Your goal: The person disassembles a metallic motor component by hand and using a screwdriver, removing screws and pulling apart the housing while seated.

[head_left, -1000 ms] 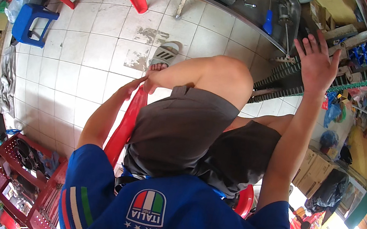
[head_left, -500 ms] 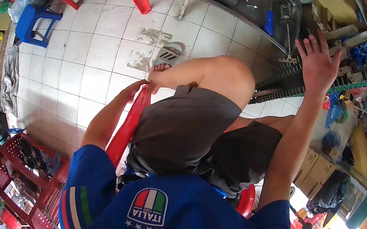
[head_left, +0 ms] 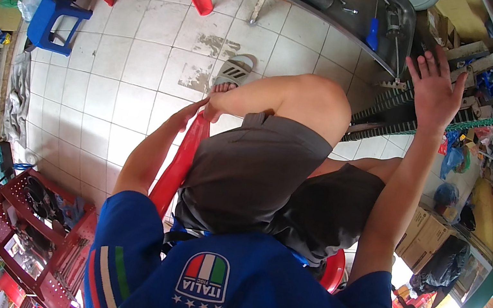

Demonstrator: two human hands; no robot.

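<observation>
A long red plastic chair arm [head_left: 178, 162] is left of the middle, with the left hand [head_left: 190, 114] at its front end; I cannot tell if it grips. At the upper right, the right hand [head_left: 436, 98] is up, fingers spread, near a shiny grey metal tray [head_left: 344, 25] with a blue-handled screwdriver [head_left: 372, 35] in it.

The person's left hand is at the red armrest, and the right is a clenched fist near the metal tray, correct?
Not clenched: the head view shows the right hand open near the metal tray. The left hand is at the red armrest.
</observation>
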